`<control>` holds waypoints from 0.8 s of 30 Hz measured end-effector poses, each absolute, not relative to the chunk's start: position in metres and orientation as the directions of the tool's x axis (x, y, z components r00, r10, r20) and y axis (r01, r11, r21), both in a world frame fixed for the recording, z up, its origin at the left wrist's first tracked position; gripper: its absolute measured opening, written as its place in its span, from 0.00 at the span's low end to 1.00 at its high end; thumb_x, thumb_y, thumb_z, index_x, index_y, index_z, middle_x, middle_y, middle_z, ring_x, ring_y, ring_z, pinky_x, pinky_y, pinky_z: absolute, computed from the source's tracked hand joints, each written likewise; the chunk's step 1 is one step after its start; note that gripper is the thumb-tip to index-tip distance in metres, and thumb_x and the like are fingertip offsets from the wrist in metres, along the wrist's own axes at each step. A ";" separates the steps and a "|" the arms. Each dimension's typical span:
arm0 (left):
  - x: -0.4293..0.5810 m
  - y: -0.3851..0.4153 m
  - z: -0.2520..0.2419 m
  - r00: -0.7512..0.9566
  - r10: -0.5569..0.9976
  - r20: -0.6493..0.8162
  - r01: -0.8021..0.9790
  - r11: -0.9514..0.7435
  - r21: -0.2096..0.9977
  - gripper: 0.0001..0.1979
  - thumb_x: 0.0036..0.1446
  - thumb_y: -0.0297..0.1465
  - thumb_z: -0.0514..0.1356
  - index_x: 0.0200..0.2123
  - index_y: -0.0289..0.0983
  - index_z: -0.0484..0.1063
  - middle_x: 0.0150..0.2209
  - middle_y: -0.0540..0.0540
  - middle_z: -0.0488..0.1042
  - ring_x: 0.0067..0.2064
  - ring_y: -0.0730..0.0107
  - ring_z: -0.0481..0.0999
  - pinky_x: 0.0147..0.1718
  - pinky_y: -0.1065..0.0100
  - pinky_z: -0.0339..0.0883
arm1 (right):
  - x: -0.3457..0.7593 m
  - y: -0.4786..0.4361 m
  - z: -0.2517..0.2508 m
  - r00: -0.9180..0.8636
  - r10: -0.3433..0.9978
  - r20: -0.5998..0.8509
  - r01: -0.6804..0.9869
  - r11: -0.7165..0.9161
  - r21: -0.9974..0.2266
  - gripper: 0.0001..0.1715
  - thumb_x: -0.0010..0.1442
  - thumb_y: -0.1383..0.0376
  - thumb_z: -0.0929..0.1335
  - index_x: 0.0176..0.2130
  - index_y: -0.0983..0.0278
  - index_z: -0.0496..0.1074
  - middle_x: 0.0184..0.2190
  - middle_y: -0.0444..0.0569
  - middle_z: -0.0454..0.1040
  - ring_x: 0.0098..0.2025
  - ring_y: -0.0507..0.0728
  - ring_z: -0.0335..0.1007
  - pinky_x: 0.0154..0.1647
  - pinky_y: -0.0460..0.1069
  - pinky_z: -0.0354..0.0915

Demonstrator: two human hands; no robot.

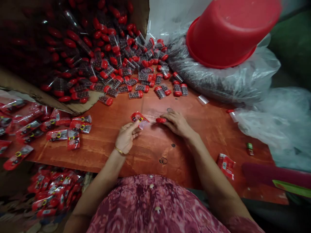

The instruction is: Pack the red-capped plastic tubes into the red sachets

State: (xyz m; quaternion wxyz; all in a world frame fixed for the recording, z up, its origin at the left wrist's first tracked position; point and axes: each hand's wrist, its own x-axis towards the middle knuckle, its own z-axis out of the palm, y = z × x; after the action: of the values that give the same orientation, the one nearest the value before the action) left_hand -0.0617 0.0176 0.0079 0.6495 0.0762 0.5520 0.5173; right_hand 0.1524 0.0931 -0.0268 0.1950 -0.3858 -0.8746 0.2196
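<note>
My left hand [125,137], with a gold bangle at the wrist, pinches a small red printed plastic wrapper [137,116] with a clear end. Across a short gap, my right hand [179,124] has its fingers closed on a red-capped container [160,120]. Only the red rounded end of that container shows clearly; the fingers hide the rest. Beyond both hands lies a loose heap of clear containers with red caps [145,76] and dark beads inside. Several wrapped packs [73,139] in the same red print lie to the left.
A cardboard box [73,108] on its side spills containers onto the red-brown table [145,155]. At the back right, an upturned red bucket [223,35] rests on a filled clear bag [225,81]. A flat red wrapper [226,166] and a tiny green-topped bottle [250,149] lie right.
</note>
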 end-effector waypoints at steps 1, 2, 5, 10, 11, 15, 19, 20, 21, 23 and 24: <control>-0.062 0.017 0.008 -0.150 0.754 -0.639 -0.594 0.448 0.669 0.12 0.37 0.33 0.69 0.22 0.34 0.69 0.21 0.52 0.74 0.24 0.77 0.73 0.27 0.74 0.65 | 0.152 0.081 -0.026 -0.575 0.798 0.177 0.557 0.541 -0.630 0.13 0.60 0.58 0.62 0.35 0.63 0.71 0.32 0.50 0.73 0.36 0.57 0.64 0.41 0.52 0.59; -0.062 0.017 0.009 -0.149 0.752 -0.642 -0.597 0.449 0.665 0.12 0.37 0.33 0.69 0.23 0.35 0.69 0.21 0.52 0.74 0.24 0.76 0.73 0.27 0.73 0.65 | 0.152 0.069 -0.024 -0.521 0.839 0.157 0.513 0.455 -0.728 0.13 0.60 0.58 0.62 0.32 0.63 0.69 0.28 0.47 0.70 0.31 0.55 0.63 0.36 0.50 0.59; -0.058 0.015 0.010 -0.135 0.754 -0.642 -0.596 0.456 0.661 0.15 0.34 0.35 0.70 0.24 0.35 0.70 0.22 0.51 0.74 0.25 0.75 0.73 0.27 0.73 0.65 | 0.146 0.035 -0.014 -0.415 0.910 0.024 0.282 0.153 -0.947 0.14 0.58 0.58 0.61 0.27 0.63 0.65 0.21 0.43 0.63 0.23 0.51 0.57 0.26 0.47 0.56; -0.049 0.010 0.011 -0.119 0.806 -0.580 -0.525 0.444 0.726 0.18 0.29 0.39 0.71 0.22 0.34 0.72 0.22 0.51 0.75 0.25 0.75 0.73 0.28 0.73 0.65 | 0.129 0.014 0.009 -0.428 0.898 -0.106 0.157 -0.042 -0.987 0.11 0.50 0.60 0.64 0.22 0.64 0.65 0.16 0.40 0.59 0.18 0.48 0.51 0.21 0.45 0.51; -0.049 0.009 0.011 -0.115 0.818 -0.563 -0.501 0.442 0.744 0.18 0.30 0.40 0.70 0.23 0.34 0.73 0.23 0.50 0.75 0.26 0.75 0.73 0.29 0.73 0.65 | 0.127 0.014 0.013 -0.431 0.895 -0.114 0.187 -0.035 -0.982 0.10 0.49 0.60 0.64 0.21 0.64 0.66 0.16 0.41 0.60 0.19 0.48 0.52 0.21 0.45 0.51; -0.049 0.005 0.013 -0.122 0.872 -0.474 -0.381 0.400 0.834 0.16 0.35 0.42 0.67 0.20 0.34 0.73 0.21 0.50 0.74 0.26 0.73 0.72 0.31 0.71 0.65 | 0.121 0.019 0.016 -0.412 0.901 -0.137 0.290 -0.012 -0.957 0.09 0.47 0.62 0.64 0.21 0.64 0.66 0.17 0.42 0.62 0.21 0.49 0.55 0.22 0.45 0.52; -0.049 0.006 0.011 -0.125 0.894 -0.431 -0.329 0.372 0.868 0.17 0.35 0.43 0.67 0.17 0.34 0.72 0.18 0.51 0.71 0.25 0.74 0.69 0.31 0.70 0.64 | 0.119 0.019 0.009 -0.379 0.913 -0.153 0.274 -0.047 -0.961 0.10 0.47 0.61 0.64 0.21 0.64 0.66 0.17 0.41 0.61 0.21 0.49 0.54 0.22 0.45 0.52; -0.049 0.007 0.010 -0.131 0.892 -0.434 -0.329 0.374 0.867 0.18 0.34 0.43 0.68 0.17 0.34 0.71 0.18 0.52 0.71 0.24 0.75 0.68 0.31 0.70 0.64 | 0.118 0.018 0.007 -0.378 0.912 -0.161 0.264 -0.061 -0.963 0.10 0.47 0.61 0.64 0.21 0.64 0.65 0.17 0.41 0.61 0.21 0.49 0.54 0.22 0.45 0.52; -0.048 0.007 0.008 -0.142 0.889 -0.436 -0.331 0.372 0.867 0.18 0.33 0.43 0.68 0.17 0.34 0.71 0.18 0.52 0.70 0.24 0.75 0.68 0.31 0.70 0.64 | 0.118 0.017 0.006 -0.377 0.910 -0.172 0.257 -0.076 -0.963 0.10 0.47 0.60 0.64 0.21 0.64 0.65 0.17 0.41 0.60 0.20 0.49 0.54 0.22 0.45 0.52; -0.047 0.009 0.006 -0.168 0.884 -0.436 -0.338 0.364 0.868 0.18 0.31 0.44 0.69 0.17 0.34 0.72 0.18 0.52 0.71 0.24 0.75 0.68 0.31 0.69 0.65 | 0.119 0.016 0.006 -0.365 0.910 -0.194 0.255 -0.103 -0.961 0.10 0.47 0.60 0.64 0.20 0.64 0.65 0.16 0.41 0.59 0.20 0.48 0.52 0.21 0.45 0.50; -0.047 0.010 0.005 -0.180 0.882 -0.436 -0.344 0.359 0.868 0.19 0.31 0.44 0.69 0.17 0.34 0.72 0.19 0.52 0.71 0.25 0.75 0.68 0.32 0.69 0.65 | 0.119 0.016 0.006 -0.356 0.911 -0.206 0.262 -0.114 -0.958 0.11 0.47 0.60 0.64 0.20 0.64 0.64 0.16 0.40 0.58 0.20 0.48 0.51 0.21 0.45 0.49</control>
State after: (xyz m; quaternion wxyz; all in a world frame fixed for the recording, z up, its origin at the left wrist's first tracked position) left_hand -0.0474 0.0096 0.0052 0.5954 0.2357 0.5701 0.5147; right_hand 0.1194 0.0157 0.0064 0.2879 -0.4889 -0.6001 0.5639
